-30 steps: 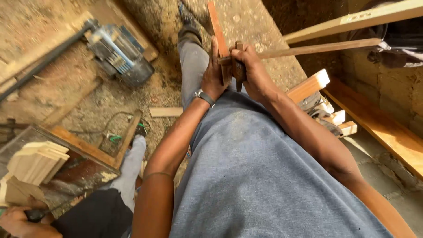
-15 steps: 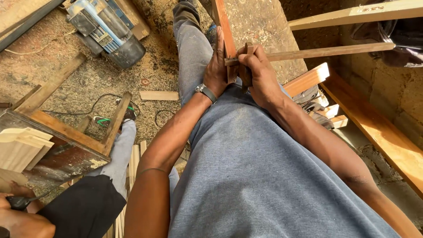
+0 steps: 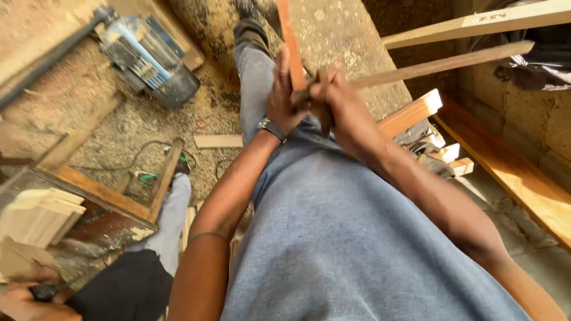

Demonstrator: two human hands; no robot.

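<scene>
Wooden strips are gripped at the point where they cross, just above the waist of the grey shirt. The left hand is pressed flat, fingers straight, against the reddish upright strip, which rises past the top edge of the view. The right hand is curled around the near end of the pale long strip, which runs off to the right; whether anything else is held in that fist cannot be told, as the hands are blurred. The two strips are met at a rough right angle and appear to be touching, yet no fastener or finished joint can be made out, so the joining is judged to be under way and not completed. A watch is worn on the left wrist. Beyond the hands, one more pale beam is seen above the long strip, and one short block end below it. On the sawdust-covered floor, one blue and grey motor, one open wooden frame and one stack of pale boards are counted. At the lower left, a second person's hand and dark sleeve are partly seen.
</scene>
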